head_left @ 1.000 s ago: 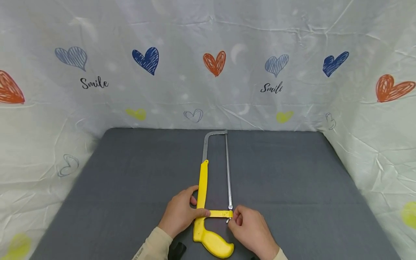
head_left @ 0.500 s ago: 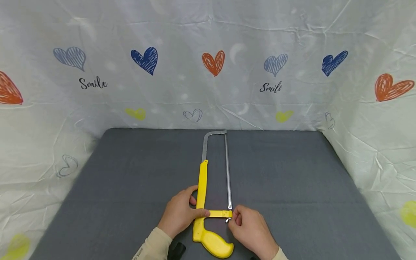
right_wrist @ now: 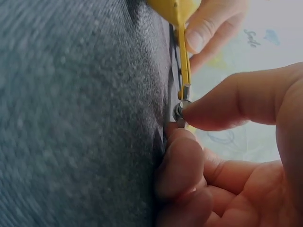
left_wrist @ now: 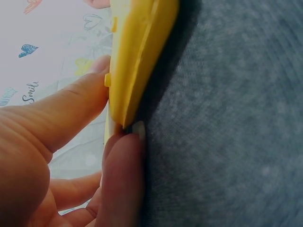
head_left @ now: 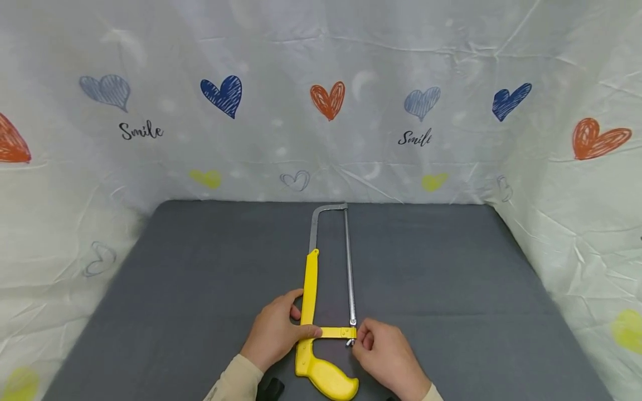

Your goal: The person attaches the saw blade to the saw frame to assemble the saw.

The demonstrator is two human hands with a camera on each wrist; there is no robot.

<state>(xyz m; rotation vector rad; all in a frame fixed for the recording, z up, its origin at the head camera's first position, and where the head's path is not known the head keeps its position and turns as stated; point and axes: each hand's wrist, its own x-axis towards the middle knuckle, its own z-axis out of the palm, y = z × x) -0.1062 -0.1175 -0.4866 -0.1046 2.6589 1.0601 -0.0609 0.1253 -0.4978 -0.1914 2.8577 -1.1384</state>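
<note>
A yellow-handled hacksaw (head_left: 311,284) lies on the dark grey cloth, its grey metal bow pointing away and its blade (head_left: 349,262) on the right side. My left hand (head_left: 273,334) grips the yellow frame where the short crossbar (head_left: 337,332) joins it, thumb on top; in the left wrist view its fingertips reach under the yellow body (left_wrist: 137,56). At the crossbar's right end, my right hand (head_left: 386,353) pinches a small metal wing nut (head_left: 349,342) between thumb and finger. The right wrist view shows the nut (right_wrist: 179,109) close up, partly hidden by the fingertips.
The dark grey cloth (head_left: 210,267) covers the table. A pale curtain (head_left: 281,128) printed with hearts and "Smile" rises behind it and along both sides. Near the left sleeve, a black object (head_left: 271,389) shows at the bottom edge.
The small wing nut sits at a slightly different angle at the right fingertips. Both hands keep their places on the hacksaw; the head view has shifted a little.
</note>
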